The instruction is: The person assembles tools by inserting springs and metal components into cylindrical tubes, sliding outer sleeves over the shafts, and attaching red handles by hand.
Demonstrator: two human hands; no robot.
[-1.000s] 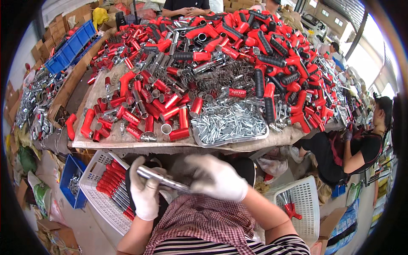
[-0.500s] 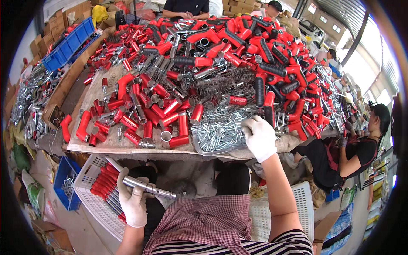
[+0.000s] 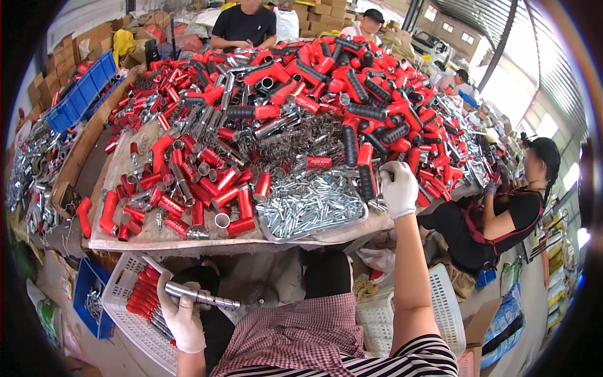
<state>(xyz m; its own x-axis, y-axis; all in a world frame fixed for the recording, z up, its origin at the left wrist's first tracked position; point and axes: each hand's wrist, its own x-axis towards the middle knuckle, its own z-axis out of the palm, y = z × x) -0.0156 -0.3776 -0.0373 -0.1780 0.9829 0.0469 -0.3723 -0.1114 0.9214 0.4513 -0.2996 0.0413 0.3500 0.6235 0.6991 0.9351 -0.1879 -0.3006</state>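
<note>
My left hand (image 3: pixel 182 323), in a white glove, is closed round a shiny metal tube (image 3: pixel 207 298) held level above my lap. My right hand (image 3: pixel 399 188), also gloved, is over the table edge just right of a clear shallow tray (image 3: pixel 320 234). Its fingers are curled together; whatever they may hold is hidden. Small silvery pins (image 3: pixel 308 207) fill the tray. Behind it is a tangle of metal springs (image 3: pixel 295 147). Red angled handles with black ribbed grips (image 3: pixel 358 88) are heaped high beyond my right hand, and red sleeves (image 3: pixel 188 169) lie loose to the tray's left.
At my left knee, a white basket (image 3: pixel 119 314) holds a row of red-ended rods (image 3: pixel 143 301). Another white basket (image 3: pixel 445 292) stands to my right. Blue bins (image 3: pixel 94 314) sit at the left. One co-worker (image 3: pixel 502 207) is seated at the right; others are across the table.
My right hand has moved from above the pins to beyond the tray's right side. The left still holds the metal tube. The whole view has shifted slightly.
</note>
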